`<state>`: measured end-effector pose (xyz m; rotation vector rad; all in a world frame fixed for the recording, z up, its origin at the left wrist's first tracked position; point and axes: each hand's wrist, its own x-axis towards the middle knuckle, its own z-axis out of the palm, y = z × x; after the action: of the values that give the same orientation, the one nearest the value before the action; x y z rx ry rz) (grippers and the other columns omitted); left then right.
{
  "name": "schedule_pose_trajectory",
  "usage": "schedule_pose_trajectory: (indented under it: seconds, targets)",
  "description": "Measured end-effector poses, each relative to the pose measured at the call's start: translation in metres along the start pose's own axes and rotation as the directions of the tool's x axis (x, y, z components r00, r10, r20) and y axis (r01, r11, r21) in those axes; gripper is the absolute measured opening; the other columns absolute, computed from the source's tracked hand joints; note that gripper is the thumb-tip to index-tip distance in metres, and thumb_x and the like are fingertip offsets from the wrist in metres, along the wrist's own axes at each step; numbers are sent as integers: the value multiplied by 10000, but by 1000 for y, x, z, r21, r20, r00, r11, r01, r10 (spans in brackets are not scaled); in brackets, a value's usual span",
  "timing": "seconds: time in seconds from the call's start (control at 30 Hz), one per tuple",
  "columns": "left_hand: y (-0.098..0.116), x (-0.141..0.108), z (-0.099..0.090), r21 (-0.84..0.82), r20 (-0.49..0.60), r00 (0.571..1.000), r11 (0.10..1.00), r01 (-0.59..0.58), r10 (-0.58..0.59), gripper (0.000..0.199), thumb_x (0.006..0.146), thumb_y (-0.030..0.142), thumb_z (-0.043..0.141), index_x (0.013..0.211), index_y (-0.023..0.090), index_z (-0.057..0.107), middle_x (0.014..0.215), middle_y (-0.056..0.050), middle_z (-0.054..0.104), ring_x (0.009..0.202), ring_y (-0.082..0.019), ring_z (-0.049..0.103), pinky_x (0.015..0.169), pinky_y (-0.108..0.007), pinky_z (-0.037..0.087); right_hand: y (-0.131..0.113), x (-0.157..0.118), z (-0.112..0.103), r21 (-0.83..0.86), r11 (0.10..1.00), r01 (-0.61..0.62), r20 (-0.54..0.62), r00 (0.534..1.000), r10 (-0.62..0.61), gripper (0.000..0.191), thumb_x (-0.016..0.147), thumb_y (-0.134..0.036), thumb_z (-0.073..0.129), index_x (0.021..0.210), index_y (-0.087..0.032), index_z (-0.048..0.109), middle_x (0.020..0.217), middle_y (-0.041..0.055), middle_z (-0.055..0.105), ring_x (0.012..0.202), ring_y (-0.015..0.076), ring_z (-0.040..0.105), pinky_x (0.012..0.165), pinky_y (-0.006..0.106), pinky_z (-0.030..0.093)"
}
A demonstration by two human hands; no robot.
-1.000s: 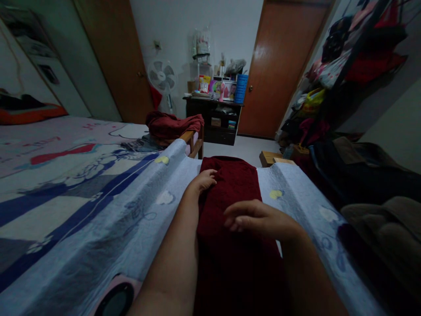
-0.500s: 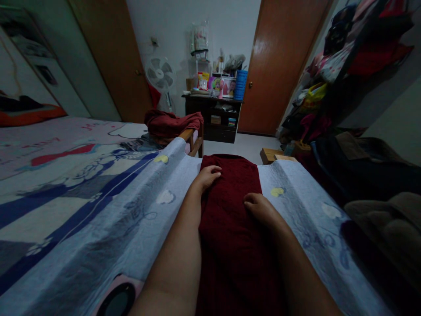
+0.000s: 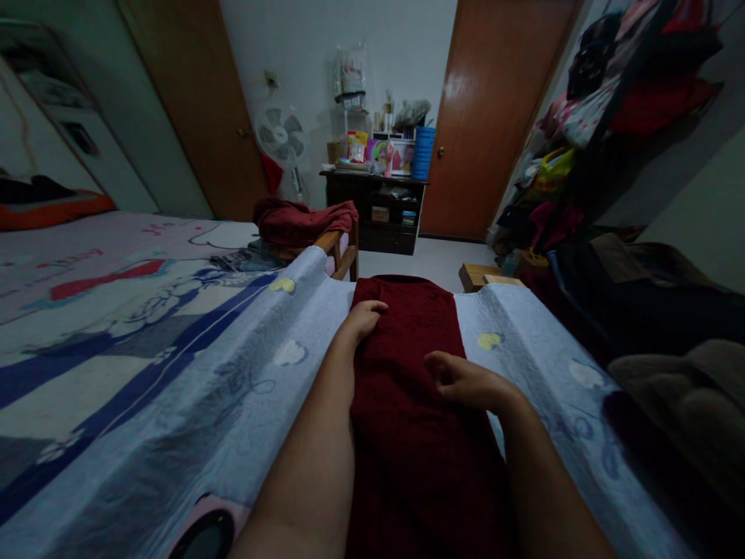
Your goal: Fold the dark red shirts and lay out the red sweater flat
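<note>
A dark red cloth garment [image 3: 407,404] lies lengthwise on a pale blue-grey blanket [image 3: 291,318] printed with yellow and white hearts, its far edge at 12 o'clock and its near part deep in shadow at 6. On a clock centred on the garment, the left hand [image 3: 366,317] rests at 11 o'clock on its left border, fingers almost straight and held loosely together, with no object in them. At 3 o'clock the right hand [image 3: 469,383] is over the garment's right side, fingers bent into a narrow curve (whether they touch or pinch the fabric, one cannot tell).

A pink object with a round black face [image 3: 206,532], partly cut off by the frame, sits at 8 o'clock beside the left forearm. Patterned blue, white and pink bedding [image 3: 192,330] spreads at 9. At 11 o'clock a rumpled brick-red cloth [image 3: 303,223] drapes over a wooden bed rail [image 3: 331,240], with a white standing fan [image 3: 282,140] beyond. A dark wooden cabinet [image 3: 396,241] stands at 12, topped by a blue plastic container [image 3: 423,154] and assorted goods. A reddish-brown wooden door [image 3: 494,101] and a light wooden box [image 3: 474,276] are at 1 o'clock; dark folded clothes [image 3: 646,291] are heaped at 2.
</note>
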<state>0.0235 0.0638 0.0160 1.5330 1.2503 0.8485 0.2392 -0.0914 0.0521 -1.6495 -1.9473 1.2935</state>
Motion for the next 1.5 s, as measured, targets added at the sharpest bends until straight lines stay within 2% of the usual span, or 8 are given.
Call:
schedule_pose_trajectory:
  seconds: [0.13,0.33,0.53,0.7,0.9,1.07,1.27,1.5]
  targets:
    - [1,4,4,-31,-31,999,999,-7,6,454,714,77,503,1129,116,686,1113,-101,711,958,-203,660,918,-334,492,-13,-7,-1,128,988,-89,56,995,83,615,763,-194,559,1362,-174,421,1037,52,622,761,129,576,623,242,451]
    - [-1,6,13,-38,-48,999,999,-23,21,529,690,35,551,1199,137,651,1235,-83,661,1088,-197,622,1004,-317,442,-18,1,5,184,982,-53,-42,997,61,452,830,-214,498,1279,-169,483,1016,44,608,777,126,553,676,256,452]
    - [-2,2,17,-34,-31,999,999,-15,14,647,639,-14,521,1262,134,609,1225,-83,663,1051,-207,636,971,-317,469,-11,8,9,156,987,-46,-69,996,58,384,773,-197,575,1154,-166,532,826,-4,582,694,117,526,619,241,412]
    - [-3,3,18,-38,-27,1000,999,-5,4,699,624,-18,504,1307,120,564,1228,-95,656,1015,-189,648,922,-285,495,-7,6,4,81,994,-66,-70,995,72,298,721,-86,531,1006,-171,535,790,-24,555,648,92,504,577,202,397]
    - [-3,3,20,0,5,1000,1000,-22,22,753,641,-19,508,1380,119,473,1134,-81,692,874,-167,674,817,-272,536,2,7,1,-72,973,-219,13,975,221,144,706,-78,483,792,-193,487,614,-60,472,463,80,449,433,193,327]
    - [-3,5,21,114,1,992,985,-128,129,691,675,-13,536,1348,141,503,1249,-71,638,1053,-170,631,974,-272,472,-7,7,-2,-138,979,-153,-43,988,149,103,791,-198,535,696,-180,499,629,-38,491,538,83,436,478,202,314]
    - [-1,6,24,304,-13,963,918,-254,270,562,716,-30,497,1256,105,577,1362,-101,551,1277,-173,486,1139,-273,304,-11,6,1,-59,993,-98,-113,989,91,132,748,-158,606,814,-185,495,725,-49,508,626,89,441,563,206,343]
    - [-3,7,24,481,-33,953,841,-249,302,377,847,128,497,1201,119,625,1268,-120,606,1213,-208,543,1099,-319,369,-11,5,3,-41,990,-137,-75,988,133,334,762,-144,626,1081,-161,530,874,-1,586,741,118,527,647,220,408]
